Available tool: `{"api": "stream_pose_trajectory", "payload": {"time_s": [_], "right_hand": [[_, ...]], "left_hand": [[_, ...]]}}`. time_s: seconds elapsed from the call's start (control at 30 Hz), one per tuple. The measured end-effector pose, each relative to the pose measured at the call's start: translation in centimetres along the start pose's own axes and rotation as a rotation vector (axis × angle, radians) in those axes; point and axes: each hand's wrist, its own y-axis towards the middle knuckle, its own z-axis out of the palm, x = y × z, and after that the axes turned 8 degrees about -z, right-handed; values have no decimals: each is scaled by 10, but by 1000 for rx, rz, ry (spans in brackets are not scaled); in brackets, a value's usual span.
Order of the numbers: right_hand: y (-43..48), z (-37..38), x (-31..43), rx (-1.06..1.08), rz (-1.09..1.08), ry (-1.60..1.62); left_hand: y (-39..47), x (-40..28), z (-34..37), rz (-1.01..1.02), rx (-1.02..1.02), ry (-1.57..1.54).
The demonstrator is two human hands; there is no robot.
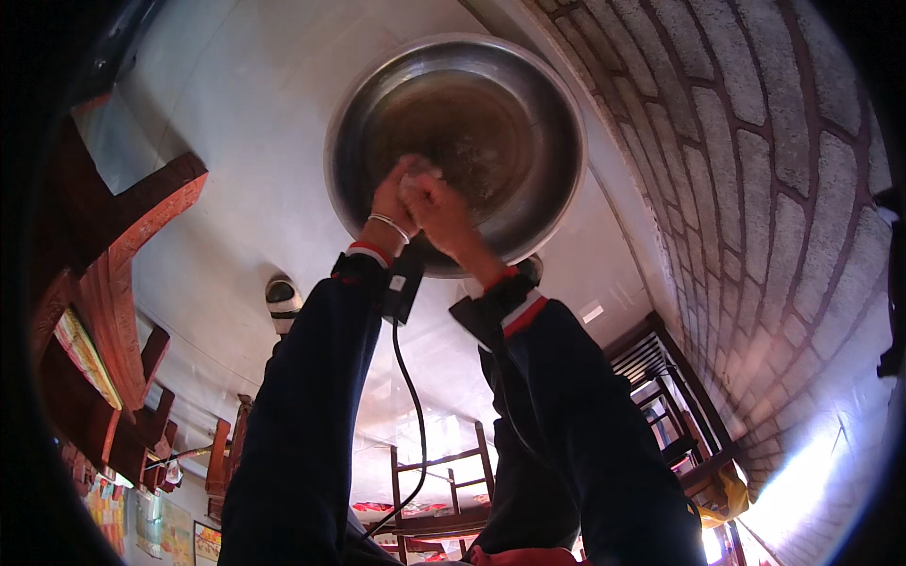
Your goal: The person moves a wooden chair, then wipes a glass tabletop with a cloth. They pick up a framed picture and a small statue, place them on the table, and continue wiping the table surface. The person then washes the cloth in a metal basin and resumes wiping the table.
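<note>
A wide round metal basin (559,187) stands on the pale floor before me, with shallow brownish liquid (453,120) in its bottom. Above its near part, my left hand (391,197) and my right hand (444,211) are pressed together, fingers bent and blurred. Something pale and wet-looking (423,172) shows between the fingers; I cannot tell whether it is a thing or shine on the skin. A light bangle (391,225) circles my left wrist. Black straps with small boxes sit at both cuffs, and a black cable (417,410) hangs from the left one.
A brick-patterned wall (736,177) rises close on the right. Carved reddish wooden furniture (141,226) stands on the left. One shoe (283,301) shows left of my legs. Behind me are a wooden chair (442,463) and a dark slatted wooden piece (655,368).
</note>
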Motion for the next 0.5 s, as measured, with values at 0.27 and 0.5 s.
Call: {"api": "stream_pose_trajectory", "payload": {"time_s": [0.27,0.5], "right_hand": [[48,-44,-82,-621,84,-628],[33,4,-66,-58,-50,-29]], "left_hand": [[-15,19,3,145,-107,301],[12,15,-26,24,-65,196]]}}
